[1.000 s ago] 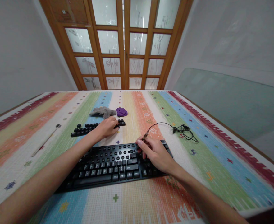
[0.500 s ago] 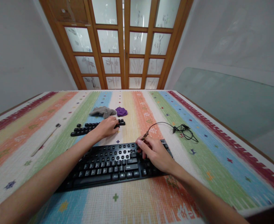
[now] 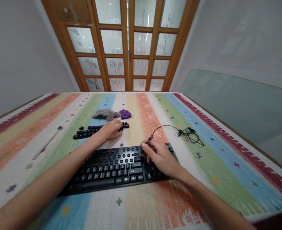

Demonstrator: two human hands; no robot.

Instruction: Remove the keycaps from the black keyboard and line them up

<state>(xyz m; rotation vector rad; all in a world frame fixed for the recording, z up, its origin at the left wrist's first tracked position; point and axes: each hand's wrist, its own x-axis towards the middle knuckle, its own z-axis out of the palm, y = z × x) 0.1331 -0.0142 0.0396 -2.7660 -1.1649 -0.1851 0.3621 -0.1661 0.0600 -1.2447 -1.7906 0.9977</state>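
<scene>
A black keyboard (image 3: 102,184) lies in front of me, its upper rows showing bare switch stems and its lower rows still capped. Beyond it, loose black keycaps (image 3: 81,135) stand in rows on the cloth. My left hand (image 3: 111,129) is at the right end of these rows, fingers pinched at a dark keycap (image 3: 120,129). Over the right part of the keyboard, my right hand (image 3: 159,155) grips a small brown-handled tool (image 3: 150,139). The tool's lower end is mostly hidden by my fingers, near the upper keys.
A grey cloth (image 3: 106,114) and a purple cloth (image 3: 125,114) lie behind the keycaps. At left is a long thin brush (image 3: 47,142). A coiled black cable (image 3: 190,132) rests at right. The striped tablecloth (image 3: 227,159) covers the table.
Both hands keep nearly the same positions and grips. The whole view shifts very slightly; the keyboard and keycaps look unmoved.
</scene>
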